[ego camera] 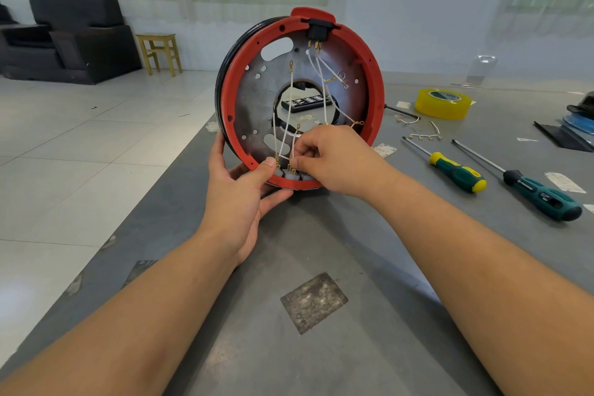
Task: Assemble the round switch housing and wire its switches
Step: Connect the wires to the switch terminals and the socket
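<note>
The round switch housing (363,51), a red ring around a dark metal plate with a central hole, stands on edge on the grey table. A black connector (316,30) sits at its top, with white wires (291,106) running down to several grey switches (291,174) at the bottom rim. My left hand (239,190) grips the lower left rim, thumb pressed by the switches. My right hand (328,159) pinches a white wire's end at a switch terminal.
Two green-handled screwdrivers (458,173) (543,194) lie to the right. A roll of yellow tape (443,103) and loose wire pieces (422,137) lie behind them. A remote (305,103) shows through the housing's hole. The table's left edge runs diagonally; floor, stool and sofa lie beyond.
</note>
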